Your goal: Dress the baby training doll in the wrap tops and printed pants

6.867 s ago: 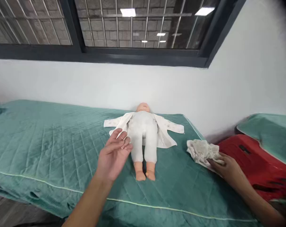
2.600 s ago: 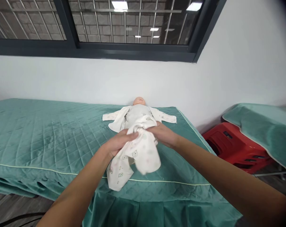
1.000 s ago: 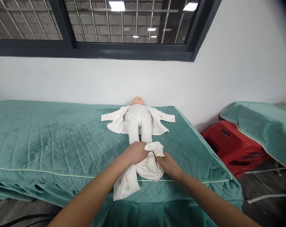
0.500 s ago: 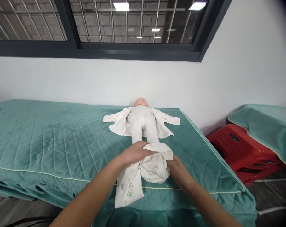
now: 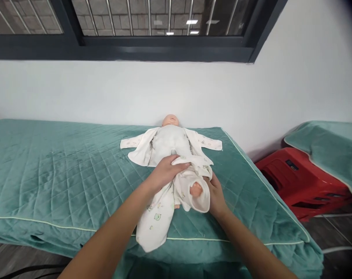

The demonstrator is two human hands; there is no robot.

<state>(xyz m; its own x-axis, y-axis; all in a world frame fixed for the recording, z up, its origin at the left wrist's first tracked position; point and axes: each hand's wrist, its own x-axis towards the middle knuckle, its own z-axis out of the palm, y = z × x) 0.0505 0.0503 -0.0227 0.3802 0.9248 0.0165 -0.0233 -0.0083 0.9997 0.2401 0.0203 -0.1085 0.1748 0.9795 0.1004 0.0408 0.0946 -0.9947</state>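
Note:
A baby doll (image 5: 170,137) lies on its back with its head by the wall, a white jacket (image 5: 142,152) spread open beneath it. White printed pants (image 5: 155,226) cover its lower legs. My left hand (image 5: 166,170) grips the upper edge of the pants between thumb and fingers, over the doll's thighs. On the other side, my right hand (image 5: 216,193) holds the pants, its fingers partly hidden by the cloth. A foot (image 5: 196,189) shows in the right leg opening, and some toes (image 5: 177,206) peek out beside the left leg.
The doll rests on a green quilted bed (image 5: 62,170). A red plastic stool (image 5: 304,182) stands on the floor at the right, partly under a green cover (image 5: 330,149). A dark-framed window (image 5: 152,48) is in the wall behind.
Both hands have moved up the doll's legs with the pants. A foot now shows in the right leg opening, and toes show near the left one. The view has shifted slightly.

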